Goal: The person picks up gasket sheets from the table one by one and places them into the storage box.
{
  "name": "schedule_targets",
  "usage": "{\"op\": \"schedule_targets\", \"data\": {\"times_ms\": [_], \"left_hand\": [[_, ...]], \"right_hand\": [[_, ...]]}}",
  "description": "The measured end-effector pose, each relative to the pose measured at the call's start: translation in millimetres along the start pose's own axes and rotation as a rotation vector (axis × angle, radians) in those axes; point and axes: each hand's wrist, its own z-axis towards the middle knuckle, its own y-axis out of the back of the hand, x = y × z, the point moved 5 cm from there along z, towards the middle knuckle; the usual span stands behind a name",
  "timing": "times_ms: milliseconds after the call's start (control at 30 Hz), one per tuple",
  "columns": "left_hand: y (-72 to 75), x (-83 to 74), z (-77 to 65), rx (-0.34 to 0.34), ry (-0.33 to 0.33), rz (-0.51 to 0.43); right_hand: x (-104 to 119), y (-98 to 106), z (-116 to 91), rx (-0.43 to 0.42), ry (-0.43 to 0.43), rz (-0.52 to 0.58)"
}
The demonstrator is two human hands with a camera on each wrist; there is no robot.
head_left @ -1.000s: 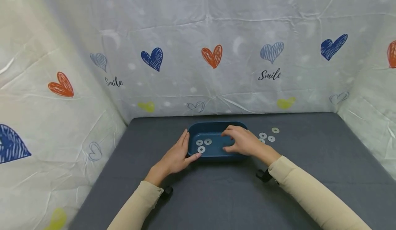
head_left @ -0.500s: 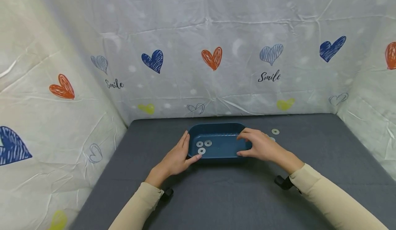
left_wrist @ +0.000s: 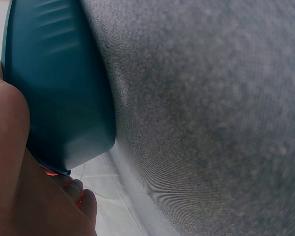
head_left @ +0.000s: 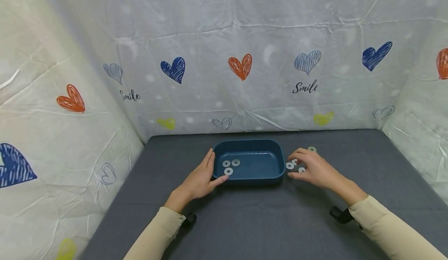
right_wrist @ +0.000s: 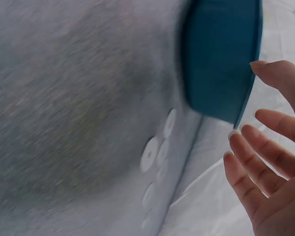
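A dark blue rectangular tray (head_left: 249, 176) stands on the grey cloth, with three pale flat rings like washers (head_left: 228, 171) lying in its left part. My left hand (head_left: 196, 180) rests at the tray's left end, fairly straight fingers along the outer side and thumb at the front rim. In the left wrist view, that hand touches the tray wall (left_wrist: 64, 88). My right hand (head_left: 315, 168) hovers just right of the tray, fingers spread and loosely bent, holding nothing visible. Under and around it lie several more rings (head_left: 289, 166), some partly hidden. The right wrist view shows rings (right_wrist: 149, 155) on the cloth below the fingers.
The grey cloth-covered table (head_left: 252, 221) extends around the tray. A white curtain (head_left: 210, 93) with printed hearts rises behind the table's back edge and along both sides. Dark wrist straps (head_left: 341, 215) sit at the sleeve cuffs.
My right hand has moved from over the tray out past its right end, to the loose rings on the cloth. The left hand, the tray and the three rings in it have stayed put.
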Motion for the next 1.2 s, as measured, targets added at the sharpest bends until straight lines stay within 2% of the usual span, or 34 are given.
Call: {"op": "schedule_targets", "data": {"times_ms": [233,567,1033,1200], "left_hand": [[1.5,-0.8,-0.3,0.015,0.005,0.004],[1.0,-1.8,-0.9,0.011,0.000,0.002],[0.0,-1.3,-0.9,0.009,-0.003,-0.005],[1.1,-1.2,-1.3,0.007,0.000,-0.006]], "right_hand": [[-16.4,0.6,-10.5,-0.005,-0.034,-0.018],[-28.8,-0.1,-18.4,0.008,-0.076,-0.001],[-53.4,-12.0,-17.4,0.006,-0.121,0.043],[-59.4,-15.8,-12.6,0.035,-0.171,0.045]]}}
